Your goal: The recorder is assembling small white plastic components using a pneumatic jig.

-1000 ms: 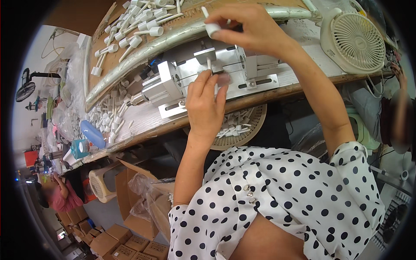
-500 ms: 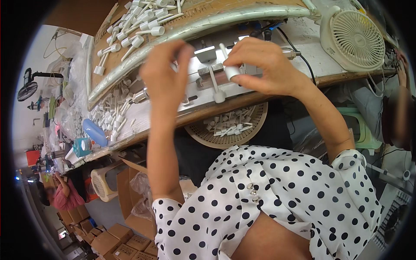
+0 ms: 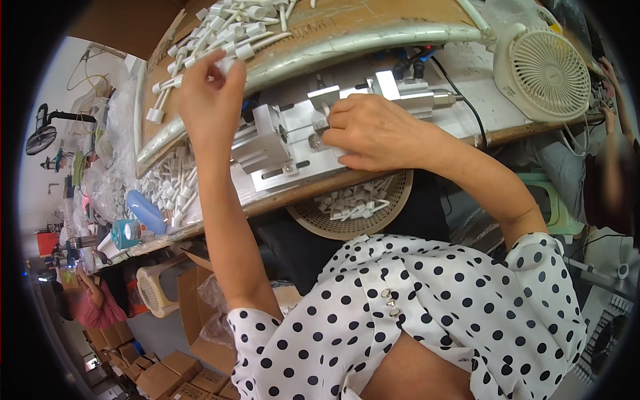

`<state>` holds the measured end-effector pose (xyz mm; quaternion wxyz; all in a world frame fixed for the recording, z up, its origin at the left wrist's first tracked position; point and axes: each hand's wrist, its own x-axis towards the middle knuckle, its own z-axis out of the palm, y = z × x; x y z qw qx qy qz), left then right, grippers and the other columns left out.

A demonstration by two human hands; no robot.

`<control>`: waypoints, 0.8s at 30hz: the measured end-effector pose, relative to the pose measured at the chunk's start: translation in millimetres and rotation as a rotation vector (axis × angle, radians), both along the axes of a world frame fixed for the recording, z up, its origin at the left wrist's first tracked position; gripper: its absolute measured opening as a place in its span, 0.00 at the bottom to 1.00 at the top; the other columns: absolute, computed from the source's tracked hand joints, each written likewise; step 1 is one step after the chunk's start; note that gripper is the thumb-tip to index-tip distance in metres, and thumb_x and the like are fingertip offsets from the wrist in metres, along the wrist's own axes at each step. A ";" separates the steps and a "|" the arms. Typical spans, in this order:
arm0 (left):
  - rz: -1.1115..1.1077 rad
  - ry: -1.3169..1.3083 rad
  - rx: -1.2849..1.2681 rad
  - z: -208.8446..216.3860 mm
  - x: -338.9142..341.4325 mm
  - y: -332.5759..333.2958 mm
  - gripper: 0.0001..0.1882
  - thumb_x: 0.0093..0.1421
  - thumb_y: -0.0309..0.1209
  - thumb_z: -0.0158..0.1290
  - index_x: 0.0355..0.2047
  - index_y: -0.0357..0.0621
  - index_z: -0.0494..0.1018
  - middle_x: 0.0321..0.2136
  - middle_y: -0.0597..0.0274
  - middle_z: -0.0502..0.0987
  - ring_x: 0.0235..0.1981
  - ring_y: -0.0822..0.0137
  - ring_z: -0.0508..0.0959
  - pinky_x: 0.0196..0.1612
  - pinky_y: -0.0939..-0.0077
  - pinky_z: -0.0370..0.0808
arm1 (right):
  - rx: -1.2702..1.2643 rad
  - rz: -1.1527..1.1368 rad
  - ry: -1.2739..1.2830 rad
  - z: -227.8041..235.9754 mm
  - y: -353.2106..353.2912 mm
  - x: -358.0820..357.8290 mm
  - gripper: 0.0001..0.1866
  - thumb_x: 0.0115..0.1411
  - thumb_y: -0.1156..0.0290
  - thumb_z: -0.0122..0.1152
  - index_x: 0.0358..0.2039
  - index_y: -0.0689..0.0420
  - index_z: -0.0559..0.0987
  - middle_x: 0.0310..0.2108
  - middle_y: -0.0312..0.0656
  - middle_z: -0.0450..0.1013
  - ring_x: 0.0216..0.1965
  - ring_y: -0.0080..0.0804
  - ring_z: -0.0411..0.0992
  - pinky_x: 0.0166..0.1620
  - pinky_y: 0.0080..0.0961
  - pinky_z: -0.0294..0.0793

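My left hand [image 3: 208, 100] is at the front edge of a pile of white stemmed caps [image 3: 223, 30] on the cardboard-lined tray. Its thumb and fingers close around a white stemmed cap [image 3: 225, 65], mostly covered by the fingers. Over the middle of a silver metal fixture [image 3: 270, 143], my right hand [image 3: 373, 132] is closed with its fingers curled down. A sliver of a white stem [image 3: 325, 107] shows beside its fingertips; the cap end is hidden by the hand.
Below the bench edge sits a beige basket [image 3: 313, 225] holding several white stemmed caps. More loose ones [image 3: 175, 183] lie left of the fixture, near a blue plastic piece [image 3: 145, 211]. A white fan [image 3: 547, 70] and black cable [image 3: 475, 110] are at the right. Other people work nearby.
My left hand has moved up and left from the fixture to the pile. My right hand has lowered onto the fixture's middle, covering where a stemmed cap lay.
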<state>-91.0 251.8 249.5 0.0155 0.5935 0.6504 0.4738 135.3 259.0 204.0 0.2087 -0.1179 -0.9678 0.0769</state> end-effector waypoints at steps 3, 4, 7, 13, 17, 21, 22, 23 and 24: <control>-0.144 -0.387 0.031 -11.8 8.5 -41.8 0.13 0.49 0.23 0.56 0.38 0.35 0.74 0.33 0.63 0.70 0.28 0.76 0.71 0.33 0.86 0.69 | -0.113 0.062 0.037 18.6 18.0 -10.7 0.11 0.42 0.70 0.63 0.28 0.57 0.75 0.24 0.41 0.71 0.29 0.39 0.71 0.32 0.34 0.70; -0.153 -0.442 0.031 -19.4 16.2 -56.8 0.13 0.50 0.19 0.56 0.38 0.35 0.74 0.36 0.63 0.69 0.30 0.79 0.71 0.33 0.88 0.69 | -0.062 0.058 0.266 23.3 27.9 -21.2 0.08 0.45 0.66 0.62 0.25 0.55 0.76 0.21 0.41 0.72 0.27 0.42 0.72 0.32 0.37 0.71; -0.203 -0.217 0.133 -45.4 46.7 -84.1 0.15 0.47 0.17 0.54 0.38 0.35 0.73 0.39 0.58 0.69 0.31 0.73 0.72 0.30 0.82 0.72 | -0.056 -0.183 0.259 37.5 72.7 -68.2 0.10 0.50 0.64 0.56 0.27 0.56 0.78 0.25 0.47 0.74 0.31 0.44 0.74 0.34 0.39 0.72; -0.297 0.171 0.026 -83.5 93.0 -92.9 0.16 0.47 0.19 0.52 0.39 0.32 0.70 0.46 0.45 0.68 0.43 0.47 0.70 0.44 0.61 0.70 | 0.102 -0.378 0.182 29.3 113.9 -151.3 0.15 0.51 0.65 0.56 0.34 0.62 0.79 0.31 0.54 0.76 0.36 0.50 0.75 0.41 0.41 0.73; -0.316 0.261 0.019 -86.9 97.1 -85.2 0.16 0.47 0.17 0.50 0.40 0.31 0.69 0.46 0.44 0.67 0.42 0.47 0.70 0.43 0.60 0.70 | 0.049 -0.367 0.081 39.9 110.2 -142.6 0.13 0.50 0.66 0.57 0.33 0.59 0.80 0.33 0.50 0.76 0.37 0.43 0.75 0.39 0.36 0.73; -0.306 0.309 -0.014 -80.7 102.8 -79.0 0.17 0.47 0.16 0.49 0.40 0.31 0.68 0.46 0.43 0.66 0.40 0.47 0.70 0.42 0.60 0.70 | -0.268 -0.252 0.385 51.4 83.7 -56.1 0.11 0.50 0.66 0.57 0.31 0.59 0.78 0.30 0.50 0.75 0.35 0.45 0.72 0.39 0.37 0.70; -0.303 0.319 -0.029 -79.1 103.9 -78.5 0.17 0.47 0.16 0.49 0.40 0.31 0.68 0.46 0.43 0.66 0.40 0.47 0.70 0.42 0.60 0.70 | -0.339 -0.211 0.443 51.7 73.3 -40.8 0.12 0.50 0.65 0.58 0.31 0.59 0.78 0.32 0.50 0.75 0.38 0.42 0.72 0.41 0.35 0.69; -0.318 0.318 -0.038 -77.1 104.1 -78.4 0.17 0.47 0.17 0.49 0.40 0.32 0.68 0.46 0.43 0.66 0.40 0.47 0.70 0.42 0.59 0.70 | -0.412 -0.170 0.502 50.5 63.7 -28.3 0.12 0.50 0.64 0.59 0.31 0.59 0.78 0.35 0.50 0.75 0.42 0.39 0.72 0.43 0.33 0.69; -0.330 0.315 -0.046 -74.3 103.2 -77.6 0.17 0.47 0.17 0.50 0.40 0.32 0.68 0.45 0.43 0.66 0.39 0.47 0.70 0.42 0.59 0.70 | -0.259 -0.146 0.538 47.9 53.7 -15.7 0.10 0.51 0.65 0.59 0.31 0.57 0.79 0.33 0.46 0.75 0.38 0.39 0.73 0.41 0.32 0.71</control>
